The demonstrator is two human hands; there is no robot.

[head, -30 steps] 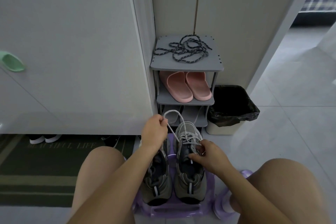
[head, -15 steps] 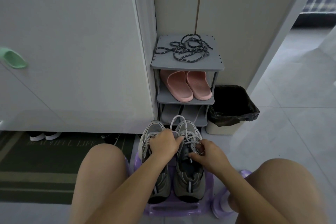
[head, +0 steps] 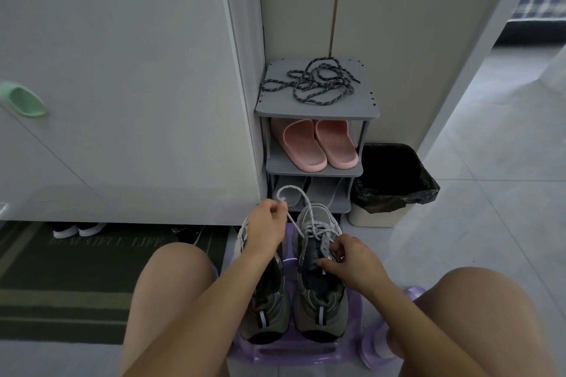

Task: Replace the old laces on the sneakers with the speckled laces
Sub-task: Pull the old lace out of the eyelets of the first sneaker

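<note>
Pale tiled floor runs up to a white cabinet door with a green handle. A grey shoe rack stands in the corner beside the door. The speckled laces lie in a loose tangle on the rack's top shelf, spread from its left edge to near its right edge, well apart from both hands. Pink slippers sit on the middle shelf and grey slippers on the bottom one. A bin with a black liner stands just beside the rack's right side, and a dark mat lies at the foot of the door.

Between the person's bare knees, a purple stool carries the two grey sneakers side by side, heels at its near edge and toes toward the rack. The left hand is raised over the left sneaker, its fingertips pinching the white old lace, which arcs up in a loop and runs down into the eyelets of the right sneaker. The right hand rests on that sneaker's right side with its fingers curled in at the lacing; whether it pinches the lace or the shoe's upper cannot be told.
</note>
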